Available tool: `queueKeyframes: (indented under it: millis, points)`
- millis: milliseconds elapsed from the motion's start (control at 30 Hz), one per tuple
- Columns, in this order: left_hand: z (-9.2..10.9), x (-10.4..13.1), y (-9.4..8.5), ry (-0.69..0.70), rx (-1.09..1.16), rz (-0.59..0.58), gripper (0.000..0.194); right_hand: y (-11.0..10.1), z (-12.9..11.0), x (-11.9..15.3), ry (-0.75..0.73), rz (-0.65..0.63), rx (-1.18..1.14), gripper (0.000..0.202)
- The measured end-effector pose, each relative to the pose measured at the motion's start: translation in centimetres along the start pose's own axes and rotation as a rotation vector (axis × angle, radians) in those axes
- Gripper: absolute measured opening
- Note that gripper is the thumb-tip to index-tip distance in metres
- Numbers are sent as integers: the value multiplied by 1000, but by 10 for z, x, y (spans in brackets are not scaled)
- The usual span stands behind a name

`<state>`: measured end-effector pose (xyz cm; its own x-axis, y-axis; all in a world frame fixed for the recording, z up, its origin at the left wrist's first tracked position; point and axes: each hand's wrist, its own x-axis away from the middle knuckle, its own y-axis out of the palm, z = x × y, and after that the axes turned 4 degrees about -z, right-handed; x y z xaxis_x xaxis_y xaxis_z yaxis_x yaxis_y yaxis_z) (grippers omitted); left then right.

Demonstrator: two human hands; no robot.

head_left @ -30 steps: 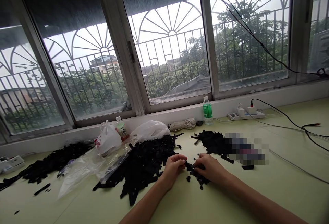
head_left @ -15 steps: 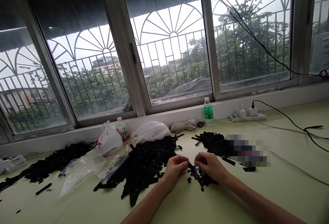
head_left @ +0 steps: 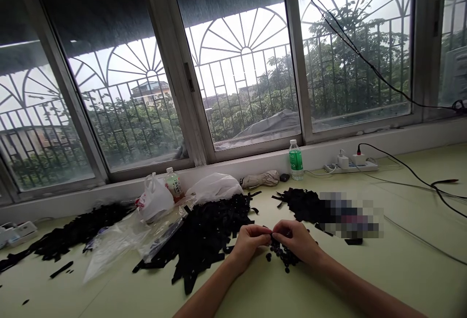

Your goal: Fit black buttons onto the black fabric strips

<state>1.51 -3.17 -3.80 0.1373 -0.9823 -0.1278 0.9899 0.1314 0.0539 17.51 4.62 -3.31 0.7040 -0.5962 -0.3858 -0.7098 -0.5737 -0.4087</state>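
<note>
My left hand (head_left: 251,241) and my right hand (head_left: 295,239) meet at the fingertips, both closed in a pinch. Between them is a small bit of a black fabric strip (head_left: 271,235), mostly hidden by the fingers. What the right fingertips pinch is too small to make out. Just below lies a pile of small round black pieces (head_left: 288,258), like buttons or snaps, partly covered by my right hand. To the left spreads a large heap of black fabric strips (head_left: 204,233).
A smaller heap of black strips (head_left: 301,203) lies beyond my right hand, beside a blurred patch. Farther back stand a green-labelled bottle (head_left: 296,160), a white plastic bag (head_left: 156,196) and a power strip (head_left: 359,166). Clear plastic (head_left: 116,245) and another black heap (head_left: 83,225) lie left.
My right hand has moved left and slightly down, so its fingertips now meet those of my left hand. The black strip that showed between them is now largely covered.
</note>
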Motion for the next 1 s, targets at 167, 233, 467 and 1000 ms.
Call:
queueKeyframes:
  millis: [167,233,467,1000]
  points:
    - [3,2,0,10,-2,-24,22,1,-4,1,9,-1,-9,15]
    - [3,3,0,12,15,-23,22,2,-5,1,22,13,0,15]
    - [2,2,0,17,-11,9,22,5,-3,1,68,35,52,17]
    - [5,4,4,37,-12,9,17,5,-1,1,6,19,100,27]
